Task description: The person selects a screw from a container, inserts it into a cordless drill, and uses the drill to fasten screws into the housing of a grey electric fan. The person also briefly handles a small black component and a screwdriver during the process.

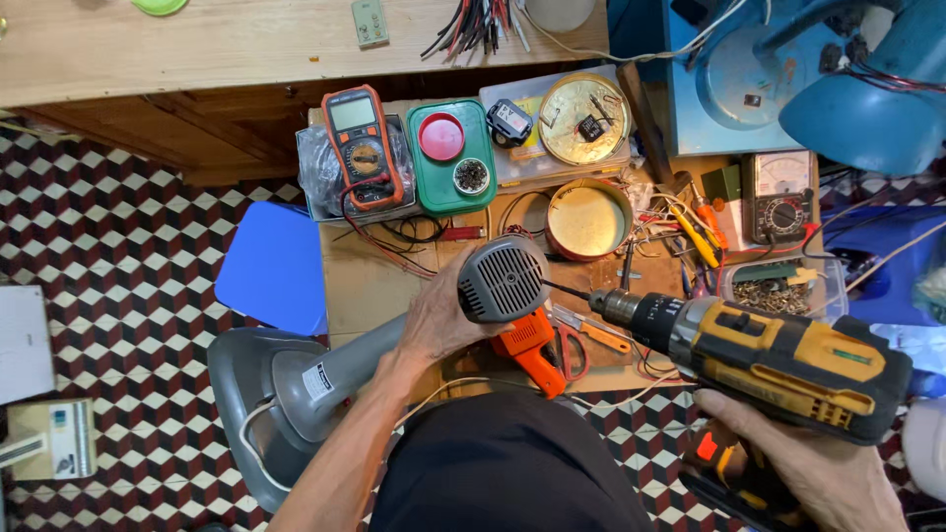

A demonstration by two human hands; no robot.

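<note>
Fan motor point(503, 279), grey and vented, lies over the bench point(370, 286), left hand point(441, 317) wrapped around it. Right hand point(818, 463) grips a yellow drill point(778, 360), bit at the housing; keeping it square should prevent slipping. Tools crowd the right; the left is freer.

Repair workshop: multimeter point(362, 148), tools, wires crowd workbench point(365, 286).
</note>
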